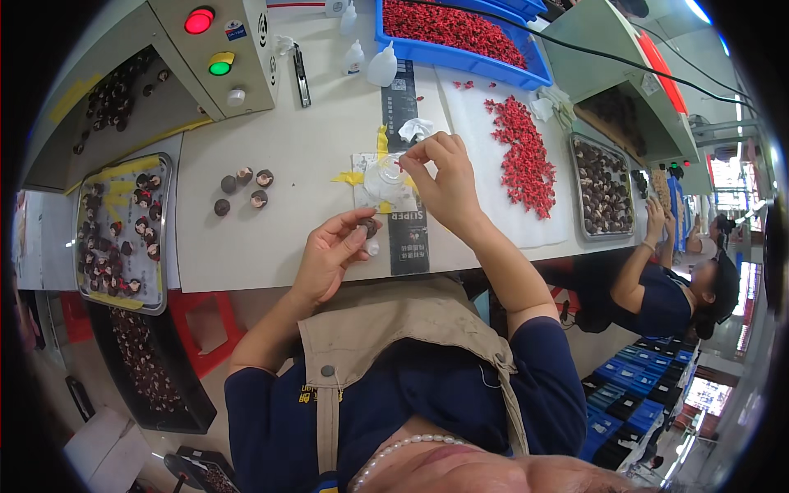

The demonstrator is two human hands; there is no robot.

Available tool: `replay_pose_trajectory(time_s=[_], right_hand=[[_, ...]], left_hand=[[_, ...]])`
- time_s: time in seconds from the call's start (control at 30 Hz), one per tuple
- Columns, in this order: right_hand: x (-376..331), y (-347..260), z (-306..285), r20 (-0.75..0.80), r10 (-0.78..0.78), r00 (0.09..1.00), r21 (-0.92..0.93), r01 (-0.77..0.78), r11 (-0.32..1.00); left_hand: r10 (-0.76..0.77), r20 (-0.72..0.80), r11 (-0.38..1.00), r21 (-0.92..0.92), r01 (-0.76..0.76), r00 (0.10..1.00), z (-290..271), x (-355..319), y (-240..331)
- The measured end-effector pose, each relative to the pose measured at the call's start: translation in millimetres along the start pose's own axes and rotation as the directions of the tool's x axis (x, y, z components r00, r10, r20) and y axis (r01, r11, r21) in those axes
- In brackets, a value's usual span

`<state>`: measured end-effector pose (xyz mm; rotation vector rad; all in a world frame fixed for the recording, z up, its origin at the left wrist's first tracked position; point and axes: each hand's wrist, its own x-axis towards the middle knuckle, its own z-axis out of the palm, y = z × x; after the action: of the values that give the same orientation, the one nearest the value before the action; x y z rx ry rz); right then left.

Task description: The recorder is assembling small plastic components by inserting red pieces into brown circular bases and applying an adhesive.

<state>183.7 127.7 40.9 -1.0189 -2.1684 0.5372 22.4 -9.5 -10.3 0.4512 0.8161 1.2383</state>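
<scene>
My left hand (335, 251) grips a small dark brown round piece (369, 227) between thumb and fingers, near the table's front edge. A scrap of white shows just under those fingers. My right hand (445, 177) is closed in a pinch on a tiny red piece (401, 165), above a clear round dish (383, 177). Yellow tape (348, 177) fixes the small pad under the dish to the table. Left of my hands sit several dark round pieces (258, 199) with pale, open-looking patches. Beyond my right hand lies a crumpled white tissue (416, 129).
Small red pieces (523, 156) lie heaped on a white sheet, and more fill a blue bin (542, 76). Metal trays (168, 238) of dark pieces flank me. White squeeze bottles (381, 67) and a cutter (302, 76) lie behind. A co-worker (657, 300) is at the right.
</scene>
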Motion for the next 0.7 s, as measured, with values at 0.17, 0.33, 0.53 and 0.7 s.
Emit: replay_pose_trajectory(time_s=[0.17,0.33,0.53,0.7], right_hand=[[7.2,-4.3,2.0,-0.002,-0.180,0.984,-0.202,0.176,0.963],[10.0,-7.3,2.7,0.088,-0.248,0.965,-0.320,0.264,0.910],[11.0,-10.2,0.8,0.135,-0.242,0.961,-0.266,0.270,0.925],[17.7,-8.7,-7.2,0.022,-0.275,0.961,-0.136,0.275,0.952]], left_hand=[[-0.009,0.000,1.000,0.009,0.009,1.000,-2.3,-0.4,3.3],[0.009,-0.021,1.000,0.013,-0.009,1.000,-0.9,-0.8,1.5],[-0.004,0.018,0.996,-0.085,0.005,1.000,3.9,3.1,-0.6],[0.007,0.020,0.983,-0.185,-0.003,1.000,11.5,13.1,-6.2]])
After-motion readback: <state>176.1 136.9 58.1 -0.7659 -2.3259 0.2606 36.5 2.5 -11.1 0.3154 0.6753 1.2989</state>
